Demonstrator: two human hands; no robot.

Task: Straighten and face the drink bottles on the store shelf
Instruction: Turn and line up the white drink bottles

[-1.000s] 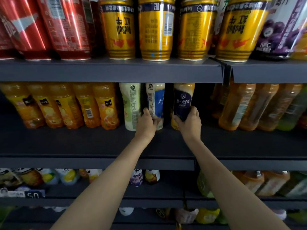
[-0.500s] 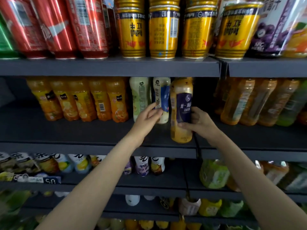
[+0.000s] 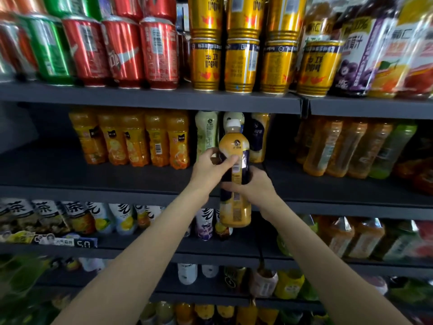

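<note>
Held bottle: a yellow bottle (image 3: 235,181) with a white cap and dark label was held upright in front of the middle shelf (image 3: 351,202), clear of it.
Left hand (image 3: 212,171): was curled round the label's upper part, thumb across the barcode.
Right hand (image 3: 254,187): was wrapped round the bottle lower down.
Behind: a pale green bottle (image 3: 206,134) and a dark-labelled bottle (image 3: 257,139) were seen standing.
Left of these: orange drink bottles (image 3: 131,139) were ranged in a row.
Upper shelf: gold cans (image 3: 241,64) and red cans (image 3: 121,50) were stacked.

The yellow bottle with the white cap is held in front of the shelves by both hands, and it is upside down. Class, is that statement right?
Not quite. The head view shows the yellow bottle upright, its white cap on top. The rest stands: the left hand and the right hand both grip it, in front of the shelves.
</note>
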